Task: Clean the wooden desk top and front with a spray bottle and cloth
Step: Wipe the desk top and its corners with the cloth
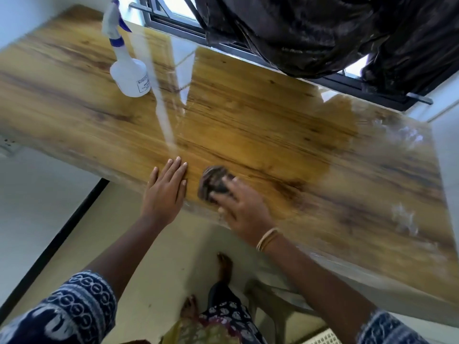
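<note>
You are in the wiping step. Your right hand (238, 207) presses a bunched dark cloth (213, 182) onto the tabletop (248, 120) near its front edge, fingers curled over the wad so the grip is closed on the cloth. The hand and cloth are blurred, which suggests a rubbing stroke, though which way it runs cannot be told. Your left hand (165, 189) lies flat just beside the cloth, fingers straight and together, pointing away from you toward the window (173, 16); its grip is open and it holds nothing, only bracing on the wood.

The spray bottle (128, 60) stands upright on the far left part of the tabletop, well apart from both hands. Its long axis runs up from the wood, and its nozzle seems to point toward the left wall, though blur makes that uncertain.

The tabletop's long axis runs from left to right across your view. Streaks and pale smears show on its right part, so that stretch likely wants the cloth next: sweep along the grain toward the right end, keeping the wad pressed flat. The front face below the edge looks not yet done; it will call for you to reach down past the edge, probably after another spray.

A dark curtain (323, 33) hangs over the window behind the tabletop.
</note>
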Motion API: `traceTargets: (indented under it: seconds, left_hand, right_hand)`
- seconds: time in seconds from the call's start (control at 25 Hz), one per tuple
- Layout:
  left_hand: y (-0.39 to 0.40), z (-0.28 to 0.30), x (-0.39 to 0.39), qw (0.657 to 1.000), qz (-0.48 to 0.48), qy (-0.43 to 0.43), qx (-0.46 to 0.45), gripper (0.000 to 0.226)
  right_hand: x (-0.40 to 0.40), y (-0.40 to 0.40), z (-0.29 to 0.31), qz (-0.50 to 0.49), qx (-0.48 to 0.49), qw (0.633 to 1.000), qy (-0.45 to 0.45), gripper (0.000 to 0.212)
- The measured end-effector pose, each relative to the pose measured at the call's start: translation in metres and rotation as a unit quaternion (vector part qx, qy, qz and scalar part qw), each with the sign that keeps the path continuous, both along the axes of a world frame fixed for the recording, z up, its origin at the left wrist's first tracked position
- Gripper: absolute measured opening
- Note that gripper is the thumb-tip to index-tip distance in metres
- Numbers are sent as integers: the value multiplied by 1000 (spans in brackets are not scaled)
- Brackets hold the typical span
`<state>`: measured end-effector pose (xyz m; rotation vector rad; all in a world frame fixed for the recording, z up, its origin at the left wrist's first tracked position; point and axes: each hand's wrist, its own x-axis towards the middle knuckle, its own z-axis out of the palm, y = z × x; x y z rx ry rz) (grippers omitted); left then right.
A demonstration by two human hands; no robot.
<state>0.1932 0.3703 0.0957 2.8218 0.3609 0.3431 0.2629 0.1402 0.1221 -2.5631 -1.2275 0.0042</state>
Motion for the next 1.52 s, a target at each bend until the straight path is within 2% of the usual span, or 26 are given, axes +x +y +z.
traceTargets:
  seconds: [0.12, 0.2, 0.28, 0.36, 0.48, 0.56, 0.64, 0.72, 0.76, 0.84, 0.88, 0.92, 1.0, 1.08, 1.16, 1.2, 1.24, 1.28, 1.4, 1.48, 1.52]
  left_hand:
    - [5, 0, -2, 1000, -13, 10, 14, 51]
    - [7, -1, -4, 1000, -16, 9, 20, 50]
    - [5, -1, -4, 1000, -5, 8, 20, 51]
    - [2, -3, -4, 1000, 12, 16, 24, 51]
    - [1, -3, -3, 999, 13, 23, 31, 51]
    - [2, -4, -3, 999, 14, 20, 29, 51]
    - [0, -5, -3, 999, 21, 17, 32, 51]
    - [0, -6, -1, 999, 26, 13, 36, 51]
    - [0, -7, -2, 999, 26, 13, 40, 51]
    - [1, -7, -3, 998, 24, 12, 50, 50]
    - [1, -7, -2, 998, 23, 11, 49, 50]
    - [1, -6, -1, 999, 22, 11, 45, 51]
    - [-2, -6, -2, 999, 25, 9, 33, 51]
    - [-2, -6, -3, 999, 29, 3, 31, 51]
    - [-1, -6, -2, 999, 28, -7, 29, 51]
    - [-1, -6, -1, 999, 27, -12, 28, 50]
    - [-1, -7, -2, 999, 27, -15, 27, 50]
    - [-2, -7, -2, 999, 26, -15, 27, 50]
    - [-2, -7, 0, 999, 28, -23, 30, 50]
    - [-1, -8, -1, 999, 29, -21, 30, 51]
    - [-1, -8, -2, 999, 28, -18, 32, 51]
  right_hand:
    - [-15, 0, -2, 161, -23, 987, -6, 37]
    - [21, -2, -1, 191, -21, 981, -1, 38]
    - [81, -4, 1, 114, -15, 993, 9, 40]
    - [150, -11, 4, -35, -3, 999, 3, 42]
    - [225, -8, 8, -250, -16, 967, 48, 45]
    - [229, 24, 9, -309, -18, 948, 71, 46]
    - [202, 70, 10, -231, -6, 972, 43, 44]
    - [157, 115, 10, -62, 3, 998, 13, 41]
    - [132, 130, 6, 44, -10, 999, 6, 40]
    - [104, 141, 5, 227, -40, 973, -2, 38]
    - [118, 142, 8, 279, -44, 959, -6, 39]
    - [142, 142, 10, 283, -34, 958, -19, 39]
    - [202, 131, 12, 160, -28, 986, -33, 40]
    - [268, 104, 13, -45, -36, 998, -6, 42]
    - [305, 88, 14, -245, -43, 965, 78, 45]
    - [308, 93, 15, -314, -54, 942, 107, 46]
    - [304, 105, 17, -339, -64, 932, 114, 46]
    - [295, 121, 18, -319, -65, 941, 98, 45]
    - [246, 176, 21, -100, -55, 993, 20, 44]
    - [197, 200, 17, 66, -73, 995, 8, 44]
    - [172, 203, 14, 157, -86, 984, 9, 45]
